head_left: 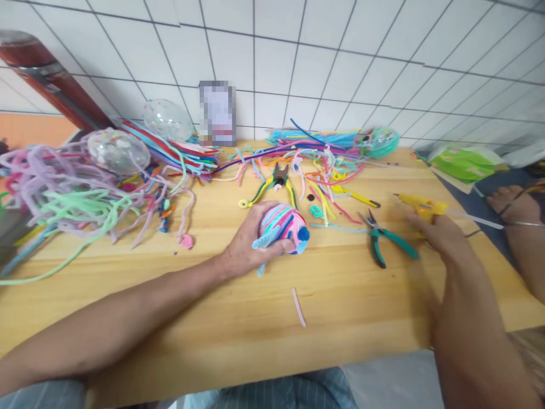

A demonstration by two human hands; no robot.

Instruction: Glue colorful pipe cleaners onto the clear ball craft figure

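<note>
My left hand (244,241) is closed around a rounded pipe-cleaner figure (279,224) striped in pink, blue, white and mint. A dark blue knob and light blue fuzzy pieces stick out from it. My right hand (445,236), somewhat blurred, grips a yellow hot glue gun (423,207) at the table's right side, its nozzle pointing left. Green-handled pliers (378,238) lie with jaws apart just left of that hand. Yellow-and-green cutters (279,179) rest behind the figure. A short pink pipe-cleaner piece (298,307) lies in front of it.
Tangled lilac and green pipe cleaners (85,193) cover the table's left. Bundled pipe cleaners (319,139), clear plastic domes (119,150) and a phone (218,113) line the tiled wall. A yellow-handled knife (361,197) lies mid-table. Another person's bare leg (522,221) shows at right.
</note>
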